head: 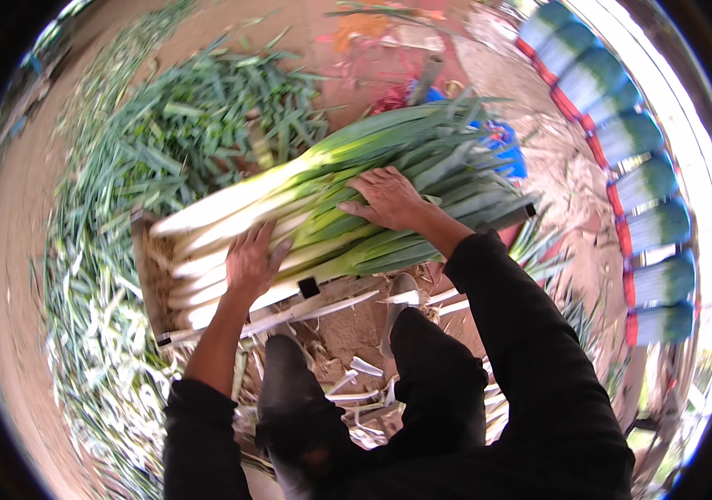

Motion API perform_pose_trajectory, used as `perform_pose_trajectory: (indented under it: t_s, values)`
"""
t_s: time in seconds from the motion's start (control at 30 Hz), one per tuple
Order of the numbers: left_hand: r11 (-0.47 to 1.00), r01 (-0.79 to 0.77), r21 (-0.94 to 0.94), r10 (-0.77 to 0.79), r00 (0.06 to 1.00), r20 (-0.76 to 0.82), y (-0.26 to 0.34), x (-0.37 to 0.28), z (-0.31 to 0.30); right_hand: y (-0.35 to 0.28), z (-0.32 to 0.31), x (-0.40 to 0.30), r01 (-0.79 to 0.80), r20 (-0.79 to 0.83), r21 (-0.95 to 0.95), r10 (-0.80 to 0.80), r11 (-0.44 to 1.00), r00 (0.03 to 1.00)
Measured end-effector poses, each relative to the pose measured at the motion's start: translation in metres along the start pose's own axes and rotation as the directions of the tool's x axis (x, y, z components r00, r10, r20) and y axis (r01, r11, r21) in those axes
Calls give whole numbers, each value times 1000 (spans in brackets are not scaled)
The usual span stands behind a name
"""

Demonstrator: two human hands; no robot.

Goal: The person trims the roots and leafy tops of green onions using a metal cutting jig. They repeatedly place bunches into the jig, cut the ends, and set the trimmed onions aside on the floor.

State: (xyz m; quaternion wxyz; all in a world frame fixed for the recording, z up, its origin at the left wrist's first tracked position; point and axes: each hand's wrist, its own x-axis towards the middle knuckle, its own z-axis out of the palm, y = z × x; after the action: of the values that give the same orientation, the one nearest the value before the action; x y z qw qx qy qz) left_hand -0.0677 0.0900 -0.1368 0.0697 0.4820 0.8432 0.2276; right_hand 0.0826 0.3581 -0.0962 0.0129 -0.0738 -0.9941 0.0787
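Several leeks [306,206] lie side by side in a low wooden frame [145,269], their white root ends towards its end board at the left and their green leaves spreading to the right. My left hand [253,259] rests flat on the white stalks, fingers a little spread. Further right, my right hand [387,197] lies on the green part of the leeks, thumb apart from the fingers. Neither hand is seen to close around a stalk; what lies under the palms is hidden.
Cut green leaves [206,119] are heaped behind and left of the frame. Leaf scraps [359,381] litter the ground around my feet. A blue plastic bag [506,150] lies beyond the leaf tips. Bundled leeks with red wrapping [647,187] stand in a row at the right.
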Motion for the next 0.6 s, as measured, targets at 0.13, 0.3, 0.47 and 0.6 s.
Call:
perform_pose_trajectory:
  t_s: [0.13, 0.3, 0.47, 0.6]
  values:
    - [999, 45, 9, -45, 998, 33, -5, -6, 3, 45, -14, -5, -241, 41, -67, 244, 968, 969]
    - [997, 60, 44, -61, 997, 37, -3, -5, 4, 76, -1, -34, -484, -65, 31, 485, 875, 872]
    - [990, 119, 72, -128, 983, 133, -12, 1, 8, 79, 9, -22, -546, 30, 77, 545, 834, 838]
    - [991, 82, 106, -95, 987, 132, -23, 8, 20, 67, -7, -40, -507, -177, 168, 532, 845, 828]
